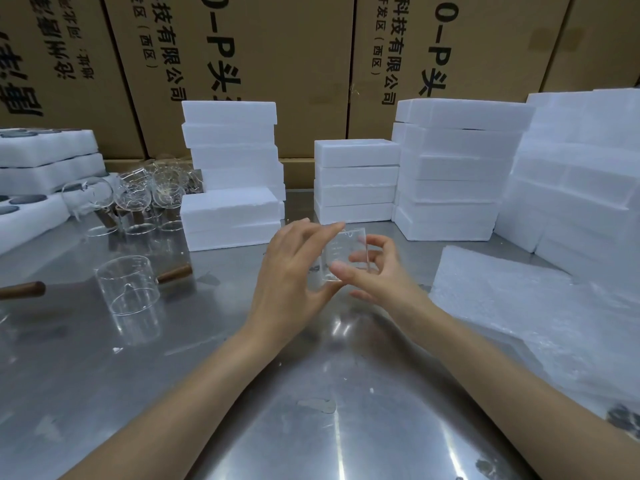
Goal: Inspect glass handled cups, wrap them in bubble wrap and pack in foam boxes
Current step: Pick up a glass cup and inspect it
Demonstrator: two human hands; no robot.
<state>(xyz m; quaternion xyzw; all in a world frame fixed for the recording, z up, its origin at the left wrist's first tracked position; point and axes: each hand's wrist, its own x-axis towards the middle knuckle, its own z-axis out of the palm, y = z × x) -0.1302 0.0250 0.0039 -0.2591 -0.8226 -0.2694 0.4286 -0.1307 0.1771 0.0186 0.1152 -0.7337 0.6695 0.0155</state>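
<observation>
Cup: the glass cup (343, 254) sits at centre, lifted off the steel table (311, 410), faint graduation marks on its wall, too small to read.
Your left hand (294, 271): fingers curled round the cup's left side.
Your right hand (377, 271): fingertips pinch its right side.
9 o'clock: a second cup (128, 292), wooden handle.
3 o'clock: bubble wrap (519, 306).
12 o'clock: foam boxes (356, 181); cartons (294, 64) printed "科技有限公司", "O-P头".

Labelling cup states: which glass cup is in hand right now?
The glass cup at table centre, held up between the left hand and right hand. The near-left cup and the far-left cluster stand on the table untouched.
</observation>
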